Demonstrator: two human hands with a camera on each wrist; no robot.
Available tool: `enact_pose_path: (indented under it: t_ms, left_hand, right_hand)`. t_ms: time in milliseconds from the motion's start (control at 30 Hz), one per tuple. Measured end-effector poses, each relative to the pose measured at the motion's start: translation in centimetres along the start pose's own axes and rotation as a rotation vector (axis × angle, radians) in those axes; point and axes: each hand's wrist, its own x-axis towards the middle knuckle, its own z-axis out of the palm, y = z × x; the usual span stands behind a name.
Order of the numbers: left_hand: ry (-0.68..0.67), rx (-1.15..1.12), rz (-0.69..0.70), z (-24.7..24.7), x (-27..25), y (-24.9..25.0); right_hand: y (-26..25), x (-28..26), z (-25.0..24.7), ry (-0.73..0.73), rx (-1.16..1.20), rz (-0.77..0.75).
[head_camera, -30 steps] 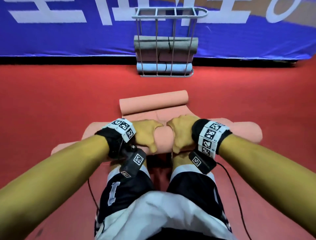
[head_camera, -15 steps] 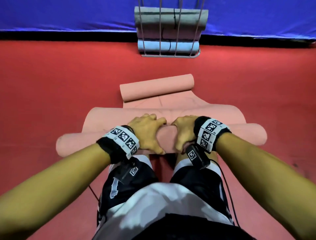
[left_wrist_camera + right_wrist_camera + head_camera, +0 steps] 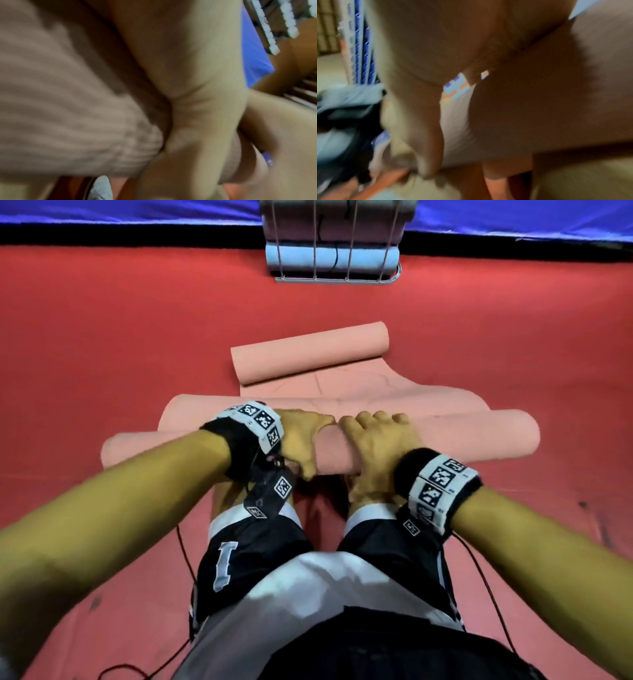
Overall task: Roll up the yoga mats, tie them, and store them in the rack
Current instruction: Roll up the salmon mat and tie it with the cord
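Note:
A pink yoga mat [image 3: 394, 400] lies on the red floor, partly rolled. Its thick rolled part [image 3: 479, 436] runs left to right just beyond my knees. My left hand [image 3: 305, 436] and right hand [image 3: 373, 440] sit side by side at the roll's middle. Fingers lie over the top and thumbs down the near side, gripping it. The mat's far end [image 3: 308, 352] curls up into a small roll of its own. In the left wrist view my left hand [image 3: 197, 108] lies against the ribbed mat [image 3: 68, 108], blurred. The right wrist view is also blurred.
A wire rack [image 3: 337, 279] stands against the blue wall padding at the top centre. It holds a light blue rolled mat [image 3: 298, 258] and others above it. Red floor spreads on both sides. My knees and dark shorts [image 3: 257, 549] are just behind the roll.
The roll has moved forward toward the mat's curled far end and the flat stretch between them is shorter. Both hands stay on the roll's middle.

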Motion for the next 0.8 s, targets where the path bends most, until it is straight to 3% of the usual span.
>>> enact_pose_path:
  t_ms: [167, 333, 467, 567, 633, 700, 800]
  left_hand:
    - [-0.055, -0.078, -0.052, -0.5, 0.9, -0.1]
    - [0.376, 0.480, -0.029, 0.9, -0.2, 0.6]
    - [0.464, 0.497, -0.051, 2.9, 0.1, 1.4]
    - [0.425, 0.469, -0.020, 0.8, 0.8, 1.0]
    - [0.354, 0.439, -0.017, -0.8, 1.4, 0.7]
    - [0.268, 0.341, -0.015, -2.1, 2.2, 0.3]
    - [0.151, 0.224, -0.008, -3.3, 3.5, 0.1]
  right_hand:
    - [0.2, 1.5, -1.3, 0.051, 0.062, 0.025]
    - [1.0, 3.2, -3.0, -0.056, 0.127, 0.037]
    - [1.3, 4.7, -3.8, -0.158, 0.147, 0.012]
    - [2.0, 5.3, -3.8, -0.146, 0.229, 0.032]
    - [2.1, 5.1, -3.4, -0.032, 0.254, 0.011]
    - [1.8, 4.5, -2.4, 0.076, 0.183, 0.007]
    - [0.7, 3.9, -0.9, 0.112, 0.025, 0.066]
